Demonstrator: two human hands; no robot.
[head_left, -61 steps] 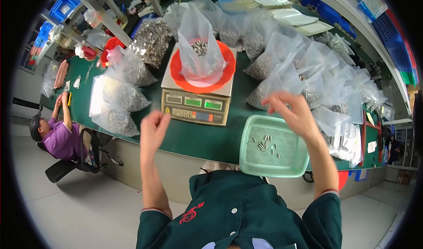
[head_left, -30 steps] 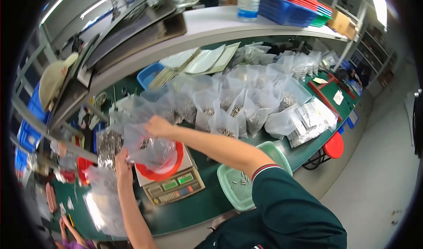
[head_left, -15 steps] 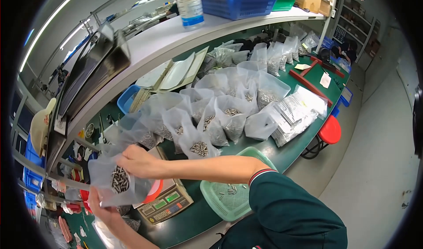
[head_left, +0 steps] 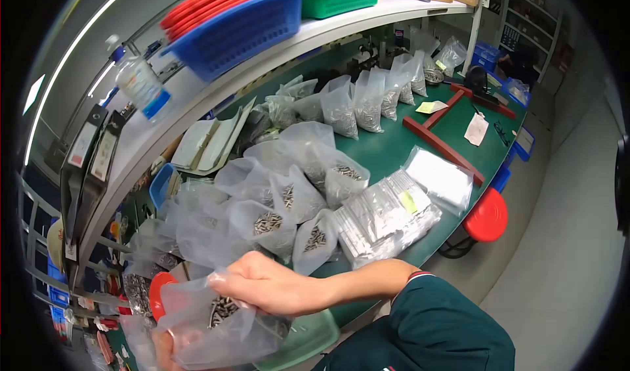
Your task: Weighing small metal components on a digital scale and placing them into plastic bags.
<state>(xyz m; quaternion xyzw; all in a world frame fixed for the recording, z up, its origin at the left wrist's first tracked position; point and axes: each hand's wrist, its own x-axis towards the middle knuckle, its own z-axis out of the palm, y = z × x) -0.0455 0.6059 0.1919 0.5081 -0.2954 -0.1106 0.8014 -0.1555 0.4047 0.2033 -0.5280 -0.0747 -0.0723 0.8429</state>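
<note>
A translucent plastic bag (head_left: 216, 345) of small metal pins (head_left: 223, 310) is in front of me, its mouth gaping. My right hand (head_left: 272, 284) pinches the bag's upper rim between thumb and fingers. At the lower left, my left hand (head_left: 164, 350) grips the bag's side, with its fingers partly seen through the plastic. Beneath and beside the bag is a light green plastic basket (head_left: 310, 339), partly covered by the bag and my right arm. A red round dish (head_left: 159, 295) shows just left of the bag.
Several open bags of pins (head_left: 268, 225) crowd the green tabletop (head_left: 387, 149) beyond my hands. Flat silvery packets (head_left: 387, 217) lie to their right, near a dark red frame (head_left: 446, 149). Overhead, a shelf (head_left: 216, 85) holds a blue basket (head_left: 239, 29) and a bottle (head_left: 141, 85). A red stool (head_left: 485, 215) stands right.
Both hands have carried the bag of pins rightward and nearer, away from the scale and over the green basket's edge. The view has shifted, and the scale's display is now hidden.
</note>
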